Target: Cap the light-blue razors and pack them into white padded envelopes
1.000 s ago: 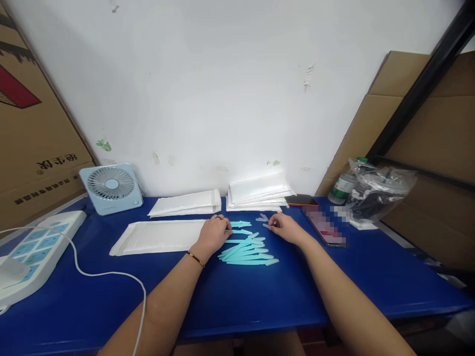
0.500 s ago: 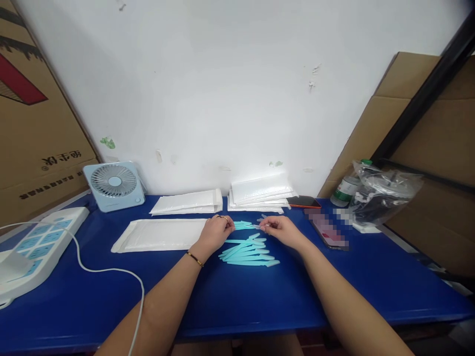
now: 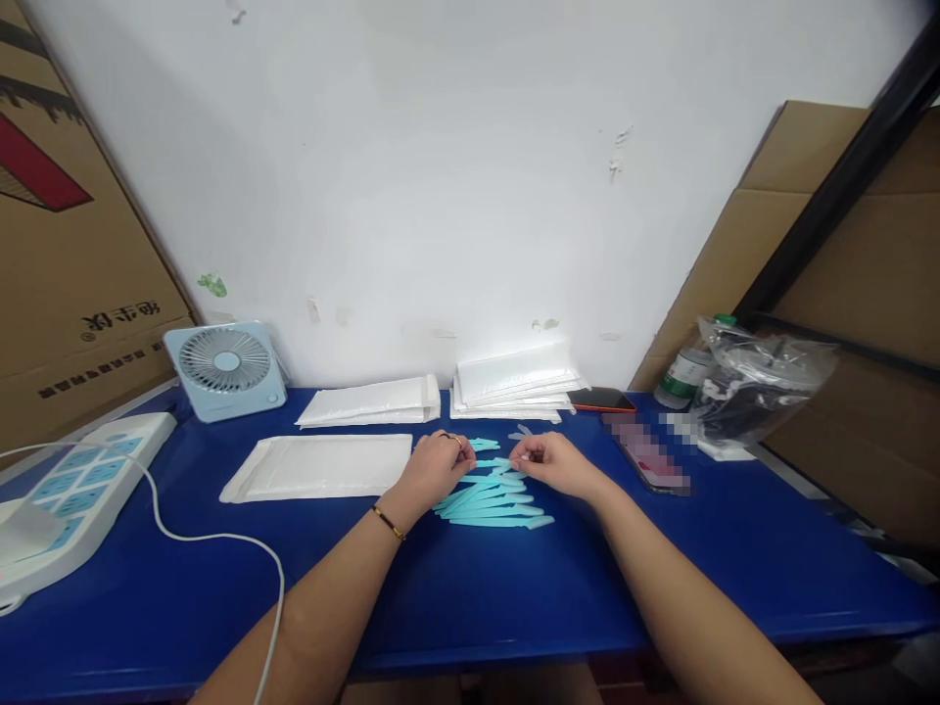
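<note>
Between my two hands lies a turquoise eyebrow razor. The fingers of my left hand are pinched on its handle end. My right hand has thumb and fingers closed at the blade end; whether a clear cap is in them is too small to make out. Just in front of my hands several more turquoise razors lie fanned in a loose pile, blade ends to the right. A few others rest behind the held one. Small clear plastic pieces lie beyond my right fingers.
A white padded envelope lies left of my hands, with more envelopes and a stack along the wall. A blue fan, a power strip with a white cable, a phone and a bottle stand around.
Both hands have come slightly nearer to me, from the back razors to just above the front pile. The left has also shifted right. A razor now spans the gap between them.
</note>
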A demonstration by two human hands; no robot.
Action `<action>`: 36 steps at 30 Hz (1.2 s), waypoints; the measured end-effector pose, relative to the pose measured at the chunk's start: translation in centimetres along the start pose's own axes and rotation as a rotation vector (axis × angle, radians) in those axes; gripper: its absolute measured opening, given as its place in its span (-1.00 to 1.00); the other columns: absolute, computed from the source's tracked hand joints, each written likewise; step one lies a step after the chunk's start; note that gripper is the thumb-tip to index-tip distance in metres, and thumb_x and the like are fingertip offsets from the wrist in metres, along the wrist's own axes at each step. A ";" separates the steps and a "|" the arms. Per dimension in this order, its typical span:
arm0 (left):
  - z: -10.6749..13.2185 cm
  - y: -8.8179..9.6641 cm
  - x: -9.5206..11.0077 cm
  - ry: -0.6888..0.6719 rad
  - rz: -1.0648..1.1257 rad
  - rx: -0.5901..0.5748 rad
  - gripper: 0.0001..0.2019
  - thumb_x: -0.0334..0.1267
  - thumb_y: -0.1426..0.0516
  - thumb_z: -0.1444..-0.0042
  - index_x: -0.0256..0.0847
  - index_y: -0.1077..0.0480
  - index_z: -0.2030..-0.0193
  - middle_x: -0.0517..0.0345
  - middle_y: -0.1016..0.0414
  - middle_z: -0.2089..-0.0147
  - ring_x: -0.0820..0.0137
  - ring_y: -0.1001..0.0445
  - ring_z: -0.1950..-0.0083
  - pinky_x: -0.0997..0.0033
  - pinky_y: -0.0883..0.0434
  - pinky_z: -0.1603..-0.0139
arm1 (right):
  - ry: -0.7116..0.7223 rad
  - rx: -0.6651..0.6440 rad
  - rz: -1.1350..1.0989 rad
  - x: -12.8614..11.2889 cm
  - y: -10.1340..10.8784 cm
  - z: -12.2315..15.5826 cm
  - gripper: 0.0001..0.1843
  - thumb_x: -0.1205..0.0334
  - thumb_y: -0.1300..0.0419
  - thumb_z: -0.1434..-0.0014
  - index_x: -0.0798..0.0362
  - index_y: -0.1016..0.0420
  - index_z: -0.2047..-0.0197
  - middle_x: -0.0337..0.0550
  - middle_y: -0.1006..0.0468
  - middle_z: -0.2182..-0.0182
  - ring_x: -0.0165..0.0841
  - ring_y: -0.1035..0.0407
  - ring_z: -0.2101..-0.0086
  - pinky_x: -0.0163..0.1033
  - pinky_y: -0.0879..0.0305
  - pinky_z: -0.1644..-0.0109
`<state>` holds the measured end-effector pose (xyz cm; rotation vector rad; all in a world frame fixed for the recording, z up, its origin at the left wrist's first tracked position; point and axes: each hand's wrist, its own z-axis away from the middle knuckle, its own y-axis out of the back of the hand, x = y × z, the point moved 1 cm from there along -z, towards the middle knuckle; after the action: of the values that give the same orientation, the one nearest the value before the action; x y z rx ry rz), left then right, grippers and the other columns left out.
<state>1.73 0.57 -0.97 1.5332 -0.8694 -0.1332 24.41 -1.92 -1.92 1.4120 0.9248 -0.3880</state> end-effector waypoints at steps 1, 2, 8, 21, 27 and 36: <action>0.1 -0.1 0.1 -0.020 0.003 -0.018 -0.88 -0.20 -0.09 -0.12 -0.12 -0.42 0.36 0.22 -0.49 0.36 0.33 -0.38 0.19 0.37 -0.22 0.20 | 0.005 -0.020 0.006 0.2 0.2 0.0 -0.77 0.08 -0.18 -0.07 0.05 -0.56 0.35 -0.26 -0.42 0.58 -0.46 -0.22 0.57 -0.37 -0.08 0.51; 0.1 -0.1 0.1 -0.034 0.003 -0.024 -0.88 -0.18 -0.10 -0.12 -0.11 -0.43 0.33 0.23 -0.50 0.34 0.33 -0.38 0.18 0.37 -0.22 0.19 | 0.003 -0.009 0.029 0.5 0.4 0.0 -0.76 0.07 -0.18 -0.08 0.05 -0.56 0.35 -0.25 -0.44 0.57 -0.44 -0.24 0.56 -0.36 -0.10 0.50; -0.6 -0.7 -2.0 0.031 -0.157 0.131 -0.79 -0.22 -0.13 -0.10 -0.08 -0.41 0.10 0.14 -0.46 0.06 0.26 -0.34 -0.01 0.31 -0.21 0.11 | 0.051 0.292 0.406 2.6 1.2 -1.5 -0.76 0.26 -0.17 -0.08 0.06 -0.53 0.16 -0.11 -0.49 0.31 -0.34 -0.37 0.35 -0.27 -0.26 0.26; -1.0 -0.6 -2.7 -0.046 -0.122 0.123 -0.80 -0.27 0.02 -0.21 -0.17 -0.42 0.31 0.15 -0.49 0.25 0.36 -0.41 0.18 0.37 -0.23 0.19 | 0.082 0.255 0.274 1.8 -0.2 -1.4 -0.85 0.22 -0.09 -0.14 0.05 -0.46 0.32 -0.23 -0.48 0.49 -0.42 -0.30 0.50 -0.35 -0.18 0.43; -1.1 -0.5 -2.5 -0.064 -0.084 0.145 -0.82 -0.28 0.00 -0.20 -0.16 -0.41 0.32 0.17 -0.49 0.25 0.36 -0.41 0.17 0.38 -0.24 0.19 | 0.124 0.251 0.143 1.0 -0.2 -1.1 -0.76 0.15 -0.07 -0.18 0.02 -0.52 0.22 -0.17 -0.55 0.34 -0.39 -0.35 0.44 -0.33 -0.19 0.45; -1.0 -0.3 -1.9 -0.055 -0.082 0.113 -0.79 -0.26 0.03 -0.21 -0.17 -0.42 0.31 0.15 -0.49 0.25 0.35 -0.41 0.17 0.36 -0.25 0.16 | 0.196 0.285 0.126 0.3 0.1 -1.0 -0.77 0.18 -0.07 -0.18 0.03 -0.52 0.23 -0.15 -0.53 0.34 -0.37 -0.37 0.38 -0.33 -0.22 0.42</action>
<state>1.04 2.43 -1.80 1.6782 -0.8704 -0.1894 24.32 -0.90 -1.98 1.7846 0.9582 -0.2977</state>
